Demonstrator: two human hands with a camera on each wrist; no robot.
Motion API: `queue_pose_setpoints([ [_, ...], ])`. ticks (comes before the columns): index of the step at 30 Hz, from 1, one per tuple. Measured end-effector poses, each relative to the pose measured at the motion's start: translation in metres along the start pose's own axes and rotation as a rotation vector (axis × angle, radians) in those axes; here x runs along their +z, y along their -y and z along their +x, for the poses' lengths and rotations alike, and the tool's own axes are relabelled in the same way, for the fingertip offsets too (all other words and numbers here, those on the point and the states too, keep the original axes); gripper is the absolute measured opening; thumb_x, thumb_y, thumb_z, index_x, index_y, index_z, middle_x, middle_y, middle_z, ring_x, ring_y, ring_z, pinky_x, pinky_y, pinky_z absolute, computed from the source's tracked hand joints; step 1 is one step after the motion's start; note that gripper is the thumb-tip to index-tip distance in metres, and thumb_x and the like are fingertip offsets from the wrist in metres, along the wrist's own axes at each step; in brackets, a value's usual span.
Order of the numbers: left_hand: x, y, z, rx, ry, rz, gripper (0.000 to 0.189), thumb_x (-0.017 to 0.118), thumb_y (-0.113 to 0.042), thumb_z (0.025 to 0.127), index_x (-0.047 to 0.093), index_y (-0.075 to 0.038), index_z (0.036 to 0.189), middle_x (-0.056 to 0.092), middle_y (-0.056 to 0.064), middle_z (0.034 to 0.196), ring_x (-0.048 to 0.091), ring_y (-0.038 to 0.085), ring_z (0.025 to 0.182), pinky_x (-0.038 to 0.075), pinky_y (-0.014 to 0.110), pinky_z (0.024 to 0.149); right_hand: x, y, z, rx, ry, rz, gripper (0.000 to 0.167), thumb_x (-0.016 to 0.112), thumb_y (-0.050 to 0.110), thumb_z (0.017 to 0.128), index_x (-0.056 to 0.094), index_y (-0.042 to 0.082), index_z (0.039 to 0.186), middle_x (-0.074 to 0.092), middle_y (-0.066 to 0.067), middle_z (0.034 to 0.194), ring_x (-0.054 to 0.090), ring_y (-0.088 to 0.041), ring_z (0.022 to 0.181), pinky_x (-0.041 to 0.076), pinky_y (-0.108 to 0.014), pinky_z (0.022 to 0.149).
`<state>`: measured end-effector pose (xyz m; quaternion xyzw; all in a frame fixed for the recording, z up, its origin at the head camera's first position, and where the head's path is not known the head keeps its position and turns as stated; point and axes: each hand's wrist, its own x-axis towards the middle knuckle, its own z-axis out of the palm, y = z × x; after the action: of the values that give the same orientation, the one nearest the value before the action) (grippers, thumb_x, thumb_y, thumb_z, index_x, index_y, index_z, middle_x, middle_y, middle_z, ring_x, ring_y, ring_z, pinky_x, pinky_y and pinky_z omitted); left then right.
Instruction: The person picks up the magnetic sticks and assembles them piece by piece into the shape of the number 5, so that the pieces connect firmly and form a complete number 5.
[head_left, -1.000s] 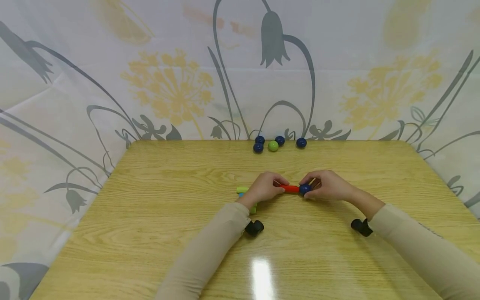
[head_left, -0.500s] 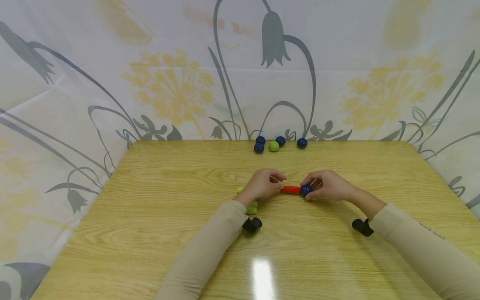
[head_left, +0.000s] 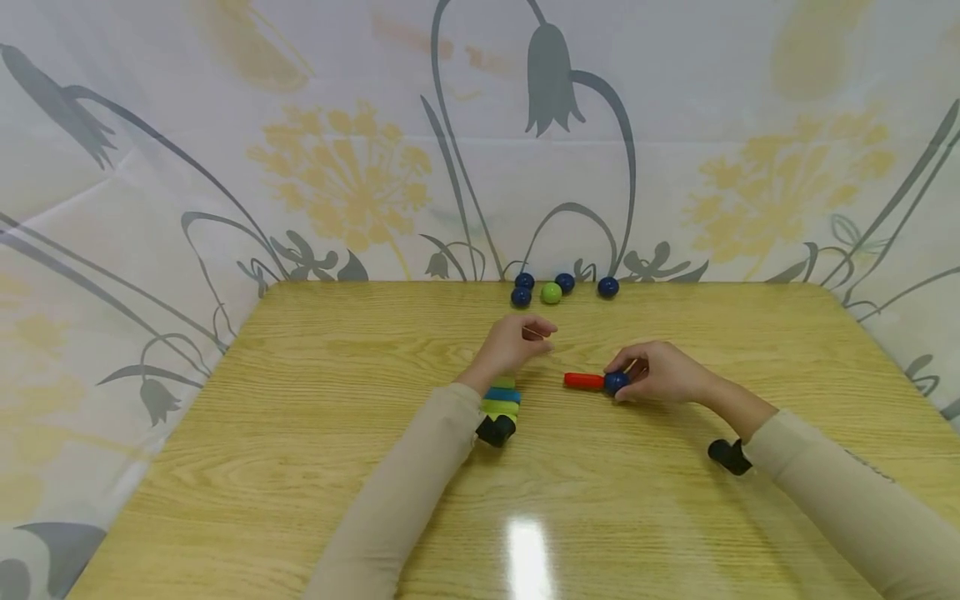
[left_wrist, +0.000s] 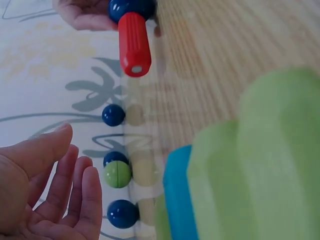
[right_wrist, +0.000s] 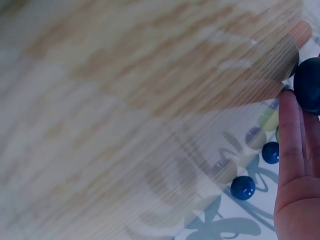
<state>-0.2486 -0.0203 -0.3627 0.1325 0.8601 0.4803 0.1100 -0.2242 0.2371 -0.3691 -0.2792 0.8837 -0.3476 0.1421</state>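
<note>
A red rod [head_left: 583, 381] lies on the table with one end against a dark blue ball [head_left: 616, 382]. My right hand [head_left: 662, 372] pinches that ball between thumb and fingers; in the right wrist view the ball [right_wrist: 309, 85] shows at the fingertips. In the left wrist view the rod's free end [left_wrist: 136, 65] has a small pale metal dot. My left hand [head_left: 513, 343] is raised off to the left of the rod, fingers loosely bent and holding nothing. Below its wrist lie light green rods [head_left: 501, 407] and a blue rod [head_left: 504, 395] side by side, partly hidden by the wrist camera.
At the table's back edge sit several dark blue balls [head_left: 608, 287] and one green ball [head_left: 551, 292]. Behind them hangs a flower-patterned cloth [head_left: 480, 167]. The wooden table [head_left: 300, 467] reflects a bright light near its front.
My left hand has let go of the red rod and moved left and back, uncovering more of the green and blue rods. The right hand has stayed on the ball.
</note>
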Motion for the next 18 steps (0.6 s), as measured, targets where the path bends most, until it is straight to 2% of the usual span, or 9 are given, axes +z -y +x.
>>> queue_pose_setpoints([
  [7, -0.01, 0.002, 0.009, 0.01, -0.098, -0.024, 0.025, 0.066, -0.015, 0.088, 0.066, -0.006, 0.111, 0.063, 0.003, 0.105, 0.057, 0.017, 0.094, 0.048, 0.026, 0.077, 0.001, 0.0, -0.002, 0.007, -0.009, 0.009, 0.031, 0.078, 0.014, 0.076, 0.066, 0.0, 0.101, 0.061, -0.011, 0.1, 0.062, -0.019, 0.083, 0.052, -0.026, 0.07],
  [13, -0.019, 0.004, 0.015, -0.005, -0.165, -0.024, 0.025, 0.066, -0.016, 0.089, 0.066, -0.007, 0.112, 0.063, 0.006, 0.107, 0.057, 0.019, 0.097, 0.047, 0.03, 0.081, 0.002, 0.001, -0.002, 0.004, -0.012, 0.021, 0.031, 0.078, 0.013, 0.076, 0.066, 0.0, 0.101, 0.061, -0.013, 0.102, 0.062, -0.02, 0.083, 0.052, -0.027, 0.07],
  [18, -0.022, 0.004, 0.025, -0.002, -0.229, -0.038, 0.024, 0.067, -0.015, 0.088, 0.066, -0.007, 0.111, 0.062, 0.006, 0.105, 0.057, 0.02, 0.097, 0.047, 0.031, 0.082, 0.0, 0.001, -0.004, 0.006, -0.019, 0.018, 0.031, 0.078, 0.013, 0.076, 0.066, 0.0, 0.101, 0.061, -0.013, 0.102, 0.063, -0.021, 0.084, 0.053, -0.028, 0.071],
])
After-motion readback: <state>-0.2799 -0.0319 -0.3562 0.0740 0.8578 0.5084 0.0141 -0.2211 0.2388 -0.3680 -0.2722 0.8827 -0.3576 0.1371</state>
